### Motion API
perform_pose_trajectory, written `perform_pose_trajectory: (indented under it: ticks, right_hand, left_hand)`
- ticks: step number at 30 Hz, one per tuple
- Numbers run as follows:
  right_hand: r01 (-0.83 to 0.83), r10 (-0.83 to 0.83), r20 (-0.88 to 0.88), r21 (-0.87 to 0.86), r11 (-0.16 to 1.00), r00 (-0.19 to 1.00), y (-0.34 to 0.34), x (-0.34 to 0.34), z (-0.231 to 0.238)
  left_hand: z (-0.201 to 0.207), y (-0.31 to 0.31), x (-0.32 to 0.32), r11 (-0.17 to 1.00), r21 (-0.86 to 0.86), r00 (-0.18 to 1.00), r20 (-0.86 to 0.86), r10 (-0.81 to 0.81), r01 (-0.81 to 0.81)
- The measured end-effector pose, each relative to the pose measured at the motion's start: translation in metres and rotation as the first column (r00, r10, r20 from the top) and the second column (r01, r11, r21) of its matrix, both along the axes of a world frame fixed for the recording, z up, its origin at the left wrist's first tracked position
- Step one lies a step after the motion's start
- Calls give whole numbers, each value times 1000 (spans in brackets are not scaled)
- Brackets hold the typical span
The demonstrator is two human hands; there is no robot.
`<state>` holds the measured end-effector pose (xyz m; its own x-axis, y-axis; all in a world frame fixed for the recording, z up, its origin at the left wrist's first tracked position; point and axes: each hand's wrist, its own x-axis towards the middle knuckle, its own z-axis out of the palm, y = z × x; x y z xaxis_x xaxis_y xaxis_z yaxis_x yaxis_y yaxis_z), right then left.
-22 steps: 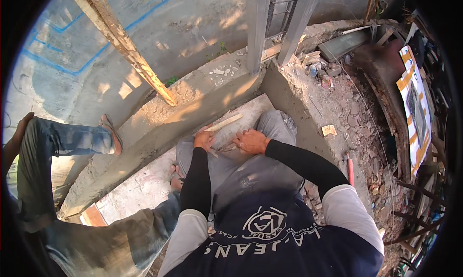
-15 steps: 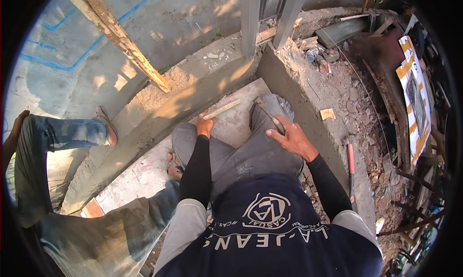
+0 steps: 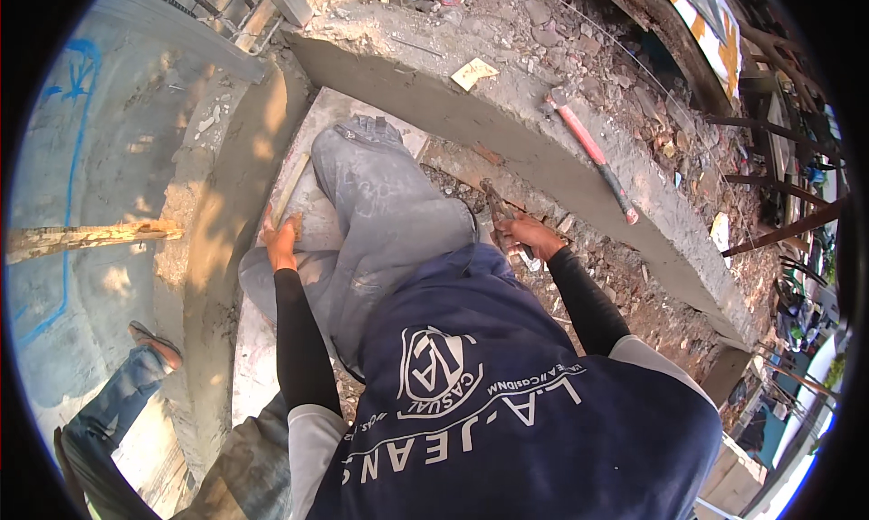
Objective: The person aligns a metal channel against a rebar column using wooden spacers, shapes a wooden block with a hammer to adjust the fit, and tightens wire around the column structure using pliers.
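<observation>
My left hand (image 3: pixel 282 241) is closed around the lower end of a thin wooden strip (image 3: pixel 291 187), beside my bent knee and over the pale board. My right hand (image 3: pixel 534 236) grips a hammer (image 3: pixel 495 201) with a dark metal head, held over the rubble to the right of my thigh. Its handle is mostly covered by my fingers. Farther right, a second hammer with a red handle (image 3: pixel 587 140) lies on top of the concrete wall, apart from both hands.
Low concrete walls (image 3: pixel 389 81) bend around me on the far and right sides. A pale board (image 3: pixel 258 357) lies under my legs. Another person's sandalled foot (image 3: pixel 156 346) is at lower left. A wooden post (image 3: pixel 95 239) leans at left; rusty bars (image 3: pixel 787 230) stick out at right.
My view has swung to the right. The right hand has carried the hammer from above my thigh to over the rubble beside it. My left hand still holds the wooden strip.
</observation>
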<state>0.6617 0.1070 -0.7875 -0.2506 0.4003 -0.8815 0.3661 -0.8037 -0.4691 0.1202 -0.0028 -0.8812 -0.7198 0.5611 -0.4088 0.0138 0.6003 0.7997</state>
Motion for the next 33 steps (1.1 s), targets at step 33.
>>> perform_pose_trajectory:
  ticks: [33]
  right_hand:
    - [73,-90,-77,-201,977,993,82,-33,-113]
  left_hand:
    - [108,-40,61,952,221,941,310,139,-213]
